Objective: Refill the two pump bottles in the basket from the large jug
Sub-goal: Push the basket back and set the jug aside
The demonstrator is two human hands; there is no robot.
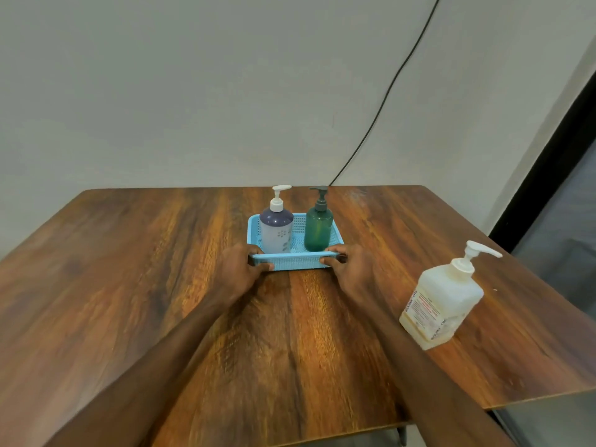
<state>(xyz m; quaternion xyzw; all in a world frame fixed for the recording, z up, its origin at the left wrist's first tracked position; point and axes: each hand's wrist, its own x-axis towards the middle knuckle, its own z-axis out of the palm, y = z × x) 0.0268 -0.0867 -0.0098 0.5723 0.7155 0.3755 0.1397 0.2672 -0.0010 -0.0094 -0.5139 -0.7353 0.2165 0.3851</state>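
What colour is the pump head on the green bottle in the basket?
The pump head is dark grey, clearest in the head view.

The table (pixel 135 285) in front of me is brown wood-grain laminate, streaked with orange and darker brown bands that run away from me. It fills the lower half of the frame. Its far edge meets the wall just above the middle, and its right edge slants down toward the lower right. Two things stand directly on it. A light blue perforated plastic basket (pixel 295 263) sits at the centre of the frame, toward the far edge. The large jug (pixel 442 304), pale and translucent with a white pump and a printed label, stands on its base at the right, near the table's right edge and well apart from the basket.
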